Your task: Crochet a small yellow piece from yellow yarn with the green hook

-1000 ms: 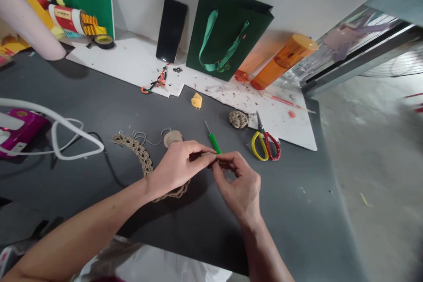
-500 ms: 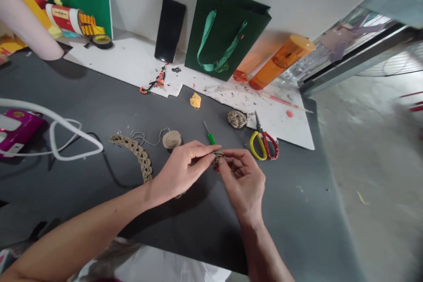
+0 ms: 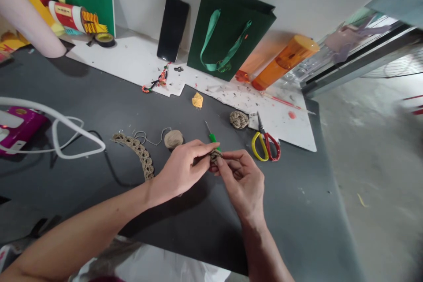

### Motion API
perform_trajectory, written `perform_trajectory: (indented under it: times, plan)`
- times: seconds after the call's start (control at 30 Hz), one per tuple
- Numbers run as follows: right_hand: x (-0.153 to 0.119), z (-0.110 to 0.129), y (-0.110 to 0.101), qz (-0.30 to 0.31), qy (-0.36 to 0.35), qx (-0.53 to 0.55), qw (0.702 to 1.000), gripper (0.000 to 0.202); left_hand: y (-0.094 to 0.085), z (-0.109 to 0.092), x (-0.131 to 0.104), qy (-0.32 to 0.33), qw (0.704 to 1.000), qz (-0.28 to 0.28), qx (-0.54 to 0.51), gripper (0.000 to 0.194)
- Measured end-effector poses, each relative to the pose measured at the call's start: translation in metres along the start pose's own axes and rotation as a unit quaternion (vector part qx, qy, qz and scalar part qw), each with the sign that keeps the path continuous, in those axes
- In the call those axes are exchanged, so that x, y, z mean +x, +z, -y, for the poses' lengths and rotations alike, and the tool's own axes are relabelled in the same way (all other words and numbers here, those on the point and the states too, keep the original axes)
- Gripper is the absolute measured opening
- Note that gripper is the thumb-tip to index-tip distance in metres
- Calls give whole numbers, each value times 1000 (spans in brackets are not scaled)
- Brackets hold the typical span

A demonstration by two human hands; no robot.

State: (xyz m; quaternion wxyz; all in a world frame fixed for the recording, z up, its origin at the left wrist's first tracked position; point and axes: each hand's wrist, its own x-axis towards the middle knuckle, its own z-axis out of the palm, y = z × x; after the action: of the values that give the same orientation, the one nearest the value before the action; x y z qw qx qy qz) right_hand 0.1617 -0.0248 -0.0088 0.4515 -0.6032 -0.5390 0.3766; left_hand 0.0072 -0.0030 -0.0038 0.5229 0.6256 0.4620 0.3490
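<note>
Between my fingertips is a small brown crocheted piece [image 3: 216,156]. My left hand [image 3: 181,167] pinches it from the left, and my right hand [image 3: 240,180] grips it from the right with thumb and fingers. A scalloped crocheted strip [image 3: 140,154] lies on the dark table, its lower end passing behind my left wrist. A beige yarn ball [image 3: 173,139] rests just above my left hand. The green-handled hook [image 3: 212,136] lies beyond my fingertips, its handle end partly covered.
Scissors [image 3: 266,145] and a coiled brown crocheted piece [image 3: 239,119] lie at right. A yellow piece [image 3: 197,100] is farther back. Behind stand a phone [image 3: 173,28], green bag [image 3: 229,31] and orange cylinder [image 3: 286,61]. A white cable [image 3: 79,128] loops at left.
The crocheted piece has turned slightly between my fingers and shifted a little left. The whole view has moved slightly, so the background sits a bit farther right.
</note>
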Motion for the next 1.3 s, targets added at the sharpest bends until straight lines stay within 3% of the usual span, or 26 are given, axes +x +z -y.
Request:
perform_trajectory:
  times: [0.1,0.27,0.47,0.57,0.7,0.8,0.93,1.03,1.17,1.3]
  plan:
    - [0,1,0,-5,6,1,1000,17,-2,-4,0,-11,1000,26,6,40]
    - [2,3,-2,6,16,-4,1000,19,-1,-5,1,-13,1000,23,4,43]
    - [2,5,-2,14,-47,-67,997,13,-3,-5,1,-10,999,40,14,43]
    - [2,4,0,1,-27,-60,998,11,-3,-5,1,-36,999,38,3,48]
    - [3,3,0,13,28,3,1000,21,-1,-2,4,-89,989,40,-109,52]
    - [3,3,-1,24,20,9,999,23,1,1,6,-141,963,51,-223,47]
    - [1,2,-3,-2,-51,-62,997,14,-1,0,7,-180,938,43,-295,37]
    - [0,2,-4,-41,-164,-117,979,4,-4,-3,7,-199,925,48,-319,34]
    - [2,2,-6,-8,-289,-187,939,13,-6,-2,8,-203,935,46,-286,34]
    - [4,2,-11,15,-335,-260,906,13,-5,0,9,-187,951,46,-241,37]
